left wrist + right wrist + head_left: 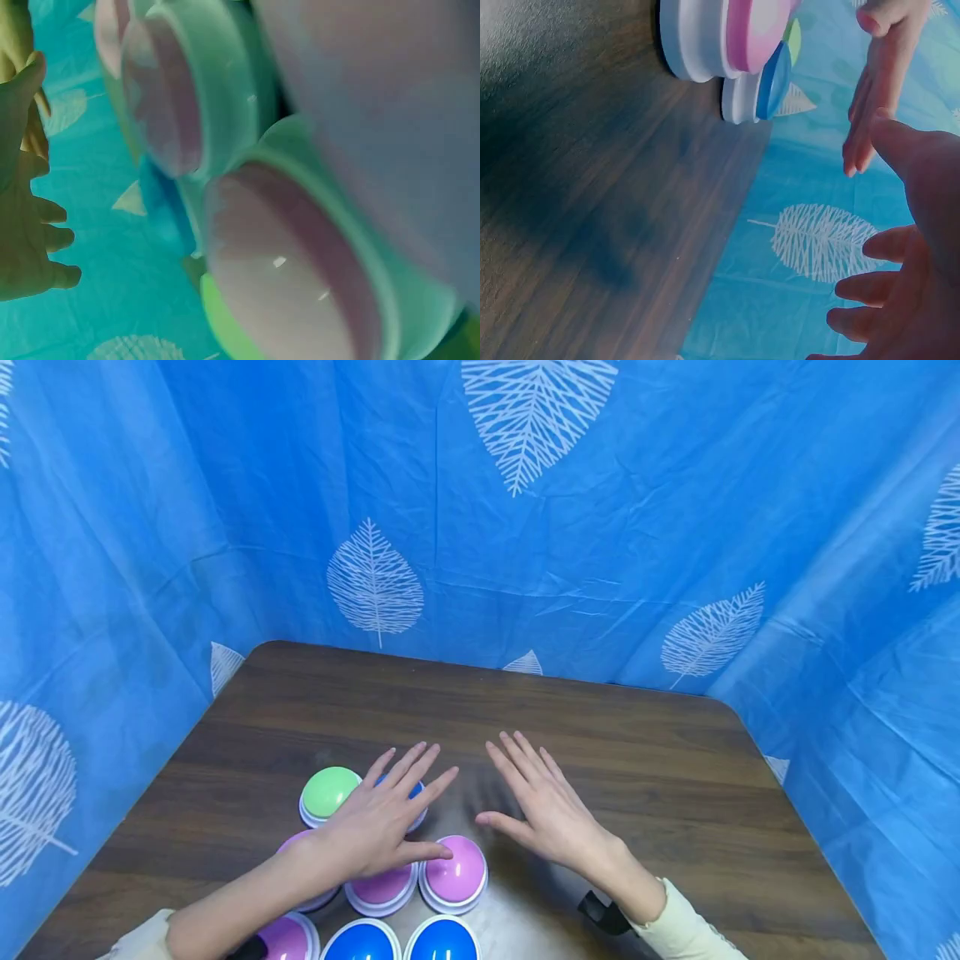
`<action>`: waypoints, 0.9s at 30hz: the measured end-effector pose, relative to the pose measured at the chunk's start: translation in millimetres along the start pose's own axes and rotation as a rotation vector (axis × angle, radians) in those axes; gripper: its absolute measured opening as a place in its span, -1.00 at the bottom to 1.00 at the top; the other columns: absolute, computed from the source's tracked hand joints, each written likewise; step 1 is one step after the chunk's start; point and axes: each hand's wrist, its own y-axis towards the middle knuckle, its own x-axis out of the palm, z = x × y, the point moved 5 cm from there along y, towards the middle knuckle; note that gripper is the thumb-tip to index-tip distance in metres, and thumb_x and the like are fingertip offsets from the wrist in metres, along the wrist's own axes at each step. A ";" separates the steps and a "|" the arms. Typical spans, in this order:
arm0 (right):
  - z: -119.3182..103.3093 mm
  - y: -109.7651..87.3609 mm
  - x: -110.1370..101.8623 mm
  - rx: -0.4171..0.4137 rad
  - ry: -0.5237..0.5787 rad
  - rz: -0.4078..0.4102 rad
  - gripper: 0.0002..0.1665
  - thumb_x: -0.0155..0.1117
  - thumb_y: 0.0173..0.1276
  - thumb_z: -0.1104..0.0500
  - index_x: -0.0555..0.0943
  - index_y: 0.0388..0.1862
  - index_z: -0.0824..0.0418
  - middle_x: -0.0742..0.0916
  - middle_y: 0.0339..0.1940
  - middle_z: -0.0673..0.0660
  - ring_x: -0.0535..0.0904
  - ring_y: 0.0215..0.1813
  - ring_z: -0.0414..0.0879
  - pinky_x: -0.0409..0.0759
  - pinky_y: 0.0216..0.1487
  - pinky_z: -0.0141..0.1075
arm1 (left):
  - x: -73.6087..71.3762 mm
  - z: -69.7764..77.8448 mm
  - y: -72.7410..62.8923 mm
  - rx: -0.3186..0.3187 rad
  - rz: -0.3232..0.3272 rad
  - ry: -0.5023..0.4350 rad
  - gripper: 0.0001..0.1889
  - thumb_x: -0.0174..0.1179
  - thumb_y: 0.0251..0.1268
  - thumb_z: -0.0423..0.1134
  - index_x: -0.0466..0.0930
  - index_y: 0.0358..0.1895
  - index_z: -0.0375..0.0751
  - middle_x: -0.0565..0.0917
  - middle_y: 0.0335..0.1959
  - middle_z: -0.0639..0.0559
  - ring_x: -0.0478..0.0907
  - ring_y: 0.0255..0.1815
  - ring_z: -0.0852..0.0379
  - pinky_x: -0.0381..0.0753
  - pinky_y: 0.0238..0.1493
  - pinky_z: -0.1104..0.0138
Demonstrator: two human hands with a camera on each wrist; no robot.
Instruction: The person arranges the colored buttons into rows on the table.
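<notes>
left grip (pixel 382 827) spread over domes (pixel 461 872) in white bases (pixel 453 907); right grip (pixel 549 816) spread above table (pixel 637 743)

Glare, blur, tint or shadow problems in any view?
Head: sheen on the tabletop near bottom edge; left wrist: greenish cast, glints on lower pink dome, blurred pale shape upper right; right wrist: soft dark shadow on tabletop, right hand dim.

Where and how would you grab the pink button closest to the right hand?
Likely by the white base of that pink button, with the right hand coming from the person's right. No button stands on that side, while another pink button crowds its left. The smooth dome rounds away, offering little edge to hold.
</notes>
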 end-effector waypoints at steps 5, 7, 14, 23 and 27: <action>-10.3 -4.6 -4.6 -0.027 0.089 -0.016 0.02 0.13 0.37 -0.38 0.10 0.60 0.12 0.15 0.60 0.16 -0.08 0.60 -0.02 0.02 0.47 0.09 | -12.3 -0.3 -0.9 -0.024 0.012 0.027 -0.01 -0.01 0.20 0.52 0.11 0.57 -0.04 0.05 0.57 -0.20 -0.10 0.58 -0.17 -0.06 0.46 -0.13; -14.8 -7.3 -6.4 -0.042 0.116 -0.019 0.04 0.17 0.35 -0.37 0.10 0.60 0.13 0.16 0.60 0.16 -0.05 0.59 0.00 0.06 0.46 0.10 | -14.2 3.8 -2.0 -0.010 0.003 0.032 -0.01 -0.04 0.21 0.53 0.15 0.55 -0.08 0.10 0.55 -0.21 -0.07 0.57 -0.18 -0.03 0.47 -0.10; -23.2 -15.5 -4.2 -0.108 0.139 -0.031 0.10 0.30 0.29 -0.31 0.11 0.59 0.21 0.23 0.57 0.15 0.06 0.57 0.06 0.16 0.44 0.06 | -8.0 20.3 -6.3 0.052 -0.075 0.073 -0.04 0.03 0.21 0.48 0.41 0.37 -0.31 0.39 0.40 -0.23 0.25 0.45 -0.17 0.21 0.41 0.01; -15.7 -31.3 20.7 -0.093 0.202 -0.149 0.12 0.40 0.21 -0.28 0.19 0.55 0.25 0.34 0.51 0.21 0.18 0.53 0.06 0.37 0.31 0.06 | 3.8 23.5 -4.0 0.132 -0.096 0.041 -0.23 0.32 0.21 0.15 0.45 0.29 -0.42 0.51 0.26 -0.24 0.41 0.33 -0.15 0.34 0.33 0.06; -14.7 -36.1 30.9 -0.108 0.219 -0.186 0.08 0.41 0.21 -0.27 0.25 0.52 0.26 0.40 0.48 0.18 0.26 0.49 0.03 0.38 0.33 0.00 | 9.1 23.9 -2.6 0.137 -0.117 0.004 -0.18 0.40 0.11 0.14 0.44 0.28 -0.44 0.52 0.25 -0.23 0.43 0.31 -0.14 0.34 0.33 0.05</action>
